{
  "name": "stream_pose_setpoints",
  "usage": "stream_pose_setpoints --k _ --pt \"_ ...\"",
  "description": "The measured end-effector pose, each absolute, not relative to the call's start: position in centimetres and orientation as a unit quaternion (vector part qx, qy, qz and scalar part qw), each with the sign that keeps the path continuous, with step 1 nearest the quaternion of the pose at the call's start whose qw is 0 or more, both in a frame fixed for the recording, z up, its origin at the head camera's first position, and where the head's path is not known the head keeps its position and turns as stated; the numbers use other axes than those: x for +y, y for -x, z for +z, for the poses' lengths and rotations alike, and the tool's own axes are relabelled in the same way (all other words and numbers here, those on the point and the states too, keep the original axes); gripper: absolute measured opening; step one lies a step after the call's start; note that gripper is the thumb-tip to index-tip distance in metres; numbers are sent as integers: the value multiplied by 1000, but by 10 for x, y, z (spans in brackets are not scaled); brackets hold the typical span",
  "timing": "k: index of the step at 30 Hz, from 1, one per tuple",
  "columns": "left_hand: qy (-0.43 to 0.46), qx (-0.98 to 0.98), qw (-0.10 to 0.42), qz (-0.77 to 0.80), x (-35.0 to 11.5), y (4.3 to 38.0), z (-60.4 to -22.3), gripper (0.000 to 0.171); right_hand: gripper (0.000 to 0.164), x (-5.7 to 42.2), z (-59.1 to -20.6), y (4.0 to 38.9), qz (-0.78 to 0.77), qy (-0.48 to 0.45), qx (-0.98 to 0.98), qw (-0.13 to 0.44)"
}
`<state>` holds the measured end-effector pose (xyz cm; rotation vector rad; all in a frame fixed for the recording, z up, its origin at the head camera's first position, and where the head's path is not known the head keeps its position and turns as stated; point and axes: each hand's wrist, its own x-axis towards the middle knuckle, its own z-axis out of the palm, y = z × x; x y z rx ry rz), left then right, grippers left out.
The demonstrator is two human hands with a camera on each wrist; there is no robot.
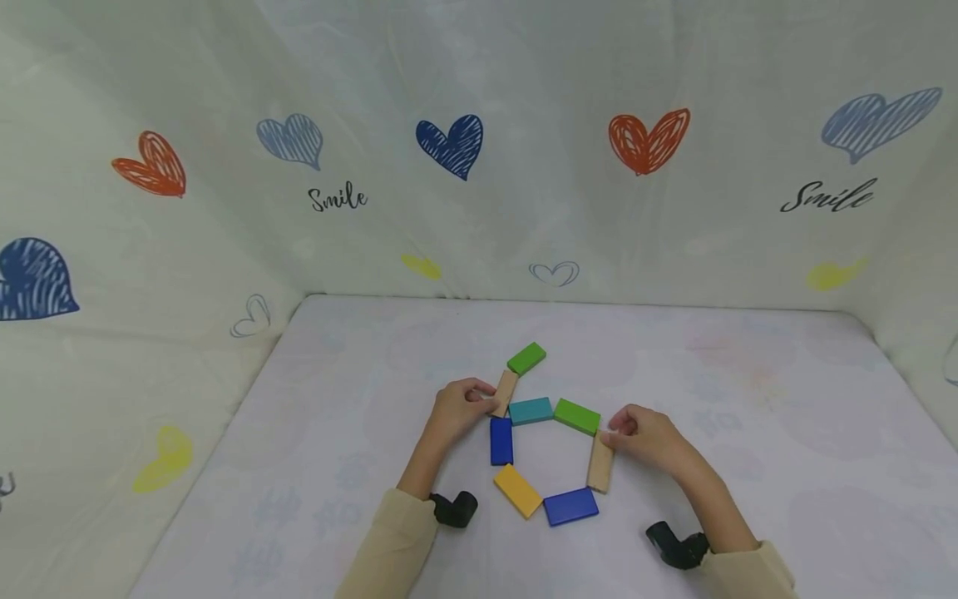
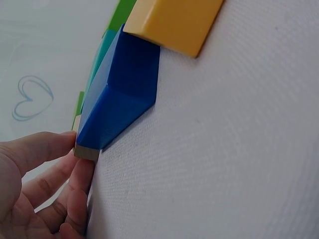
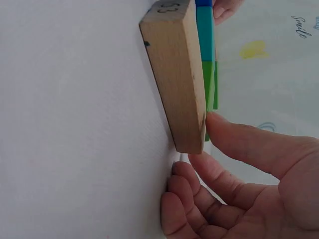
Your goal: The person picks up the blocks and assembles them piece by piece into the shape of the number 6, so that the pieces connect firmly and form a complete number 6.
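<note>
In the head view, my left hand (image 1: 455, 413) pinches the near end of a plain wooden block (image 1: 506, 391) between thumb and fingers. That block leans off the upper left of a ring of blocks, and a green block (image 1: 527, 358) lies at its far end. My right hand (image 1: 651, 437) has thumb and index finger at the upper end of another wooden block (image 1: 600, 466) on the ring's right side. The right wrist view shows the thumb on this wooden block's (image 3: 174, 84) upper edge and the other fingers curled beside its end.
A teal block (image 1: 530, 411), a second green block (image 1: 576, 416), two blue blocks (image 1: 501, 441) and a yellow block (image 1: 517, 491) form the rest of the ring on the white table (image 1: 337, 399). A white curtain (image 1: 539, 66) printed with hearts stands behind.
</note>
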<state>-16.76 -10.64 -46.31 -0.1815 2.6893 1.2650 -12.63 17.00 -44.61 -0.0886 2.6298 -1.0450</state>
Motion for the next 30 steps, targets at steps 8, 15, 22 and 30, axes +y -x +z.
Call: stream_pose_setpoints --k 8,15,22,30 --pt "62 900 81 423 -106 167 -463 19 21 168 -451 122 -381 36 913 139" --pt "60 900 79 424 -106 167 -463 19 19 168 -453 122 -374 41 916 135" --pt "54 901 76 423 -106 166 -461 19 15 168 -453 121 -379 46 914 136" --pt "53 902 80 422 -106 166 -460 19 13 166 -451 119 -388 47 910 139"
